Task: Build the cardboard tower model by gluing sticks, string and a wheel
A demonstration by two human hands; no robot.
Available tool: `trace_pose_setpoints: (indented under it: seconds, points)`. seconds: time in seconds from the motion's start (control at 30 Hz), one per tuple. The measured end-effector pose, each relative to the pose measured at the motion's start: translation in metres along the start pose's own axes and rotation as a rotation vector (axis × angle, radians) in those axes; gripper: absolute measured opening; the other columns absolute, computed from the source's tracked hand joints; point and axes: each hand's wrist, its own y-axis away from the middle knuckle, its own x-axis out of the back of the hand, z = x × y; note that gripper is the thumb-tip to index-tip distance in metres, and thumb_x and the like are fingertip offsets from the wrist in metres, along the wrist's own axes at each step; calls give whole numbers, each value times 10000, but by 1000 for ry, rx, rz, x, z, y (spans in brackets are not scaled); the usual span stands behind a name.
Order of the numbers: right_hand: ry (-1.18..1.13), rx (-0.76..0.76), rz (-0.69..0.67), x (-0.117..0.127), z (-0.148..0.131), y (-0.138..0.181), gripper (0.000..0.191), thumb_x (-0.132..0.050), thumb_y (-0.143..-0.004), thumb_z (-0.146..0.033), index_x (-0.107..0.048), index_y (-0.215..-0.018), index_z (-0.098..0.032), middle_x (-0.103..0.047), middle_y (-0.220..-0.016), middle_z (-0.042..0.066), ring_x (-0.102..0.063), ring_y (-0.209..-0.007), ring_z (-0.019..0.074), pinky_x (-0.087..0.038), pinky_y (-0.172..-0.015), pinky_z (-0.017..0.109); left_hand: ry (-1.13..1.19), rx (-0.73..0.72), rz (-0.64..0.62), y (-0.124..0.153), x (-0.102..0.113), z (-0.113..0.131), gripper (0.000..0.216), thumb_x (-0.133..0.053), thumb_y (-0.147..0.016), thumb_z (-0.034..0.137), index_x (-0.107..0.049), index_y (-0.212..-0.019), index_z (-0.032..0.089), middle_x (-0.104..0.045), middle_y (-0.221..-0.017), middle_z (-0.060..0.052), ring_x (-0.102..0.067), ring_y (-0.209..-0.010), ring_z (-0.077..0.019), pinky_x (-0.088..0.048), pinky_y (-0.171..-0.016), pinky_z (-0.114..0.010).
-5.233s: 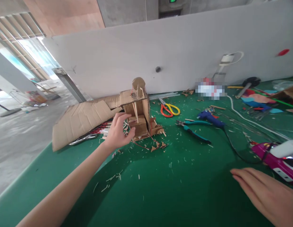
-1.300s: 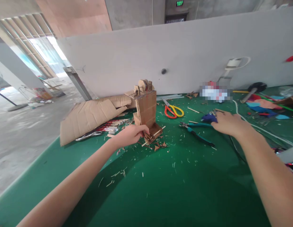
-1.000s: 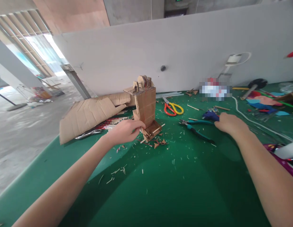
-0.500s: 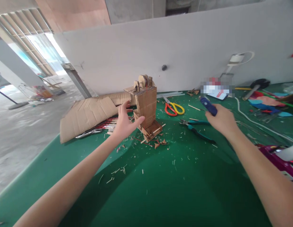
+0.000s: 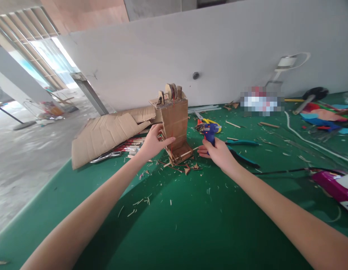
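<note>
Glue gun (image 5: 209,135) is gripped in right hand (image 5: 219,153), scissors (image 5: 218,128) just beyond. Left hand (image 5: 152,144) clasps the cardboard box (image 5: 176,120).

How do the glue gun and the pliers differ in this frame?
The glue gun is gripped in the right hand, while the pliers lie on the green table. The glue gun is mostly dark blue; the pliers show teal handles. Both are to the right of the cardboard model.

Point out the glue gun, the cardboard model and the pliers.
Glue gun (image 5: 209,136): head view, on its blue body.
Cardboard model (image 5: 176,119): head view, on its upright panel.
Pliers (image 5: 243,142): head view, on the upper teal handle.
</note>
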Motion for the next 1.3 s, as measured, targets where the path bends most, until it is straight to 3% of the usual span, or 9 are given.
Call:
trace_pose_setpoints:
  seconds: [0.17, 0.3, 0.53, 0.73, 1.03, 1.3]
  points:
    - [-3, 35, -64, -5, 7, 2, 117, -546, -847, -315, -542, -868, -200, -678, -914, 120, -694, -798, 232, -589, -758, 420, 33, -7, -4, 0, -1, -2, 533, -703, -726, 362, -500, -1194, 207, -475, -1270, -92, -554, -1100, -207, -532, -868, -334]
    - [39, 104, -21, -6, 14, 2, 161, -570, -826, -344, -569, -882, -193, -668, -949, 110, -690, -803, 218, -593, -756, 406, 33, -16, -14, 0, 2, -4, 551, -714, -715, 386, -506, -1202, 234, -445, -1282, -83, -536, -1123, -234, -535, -863, -350]
    - [24, 143, -60, -4, 15, 6, 199, -577, -820, -364, -587, -897, -181, -665, -1021, 119, -688, -844, 222, -594, -768, 395, -184, -108, -186, 1, 14, -3, 670, -725, -689, 396, -439, -1273, 234, -346, -1333, -111, -425, -1224, -296, -506, -919, -417]
    - [89, 168, -84, -3, 21, 6, 233, -569, -834, -396, -598, -935, -188, -672, -1013, 112, -690, -857, 233, -588, -747, 397, -217, -92, -209, -1, 16, -2, 662, -720, -690, 413, -438, -1255, 214, -336, -1298, -111, -410, -1224, -301, -546, -851, -381]
    - [114, 161, -96, -5, 21, 6, 224, -561, -834, -373, -596, -942, -179, -684, -937, 106, -693, -747, 204, -586, -712, 385, -190, -128, -193, -3, 16, -9, 654, -740, -682, 402, -453, -1238, 213, -339, -1297, -111, -426, -1221, -300, -505, -935, -428]
    - [37, 115, -106, -8, 16, 10, 179, -578, -812, -340, -582, -896, -182, -667, -938, 104, -685, -829, 214, -593, -719, 373, -154, -115, -194, -3, 15, -9, 680, -745, -673, 418, -450, -1252, 216, -330, -1310, -111, -436, -1210, -293, -505, -937, -427]
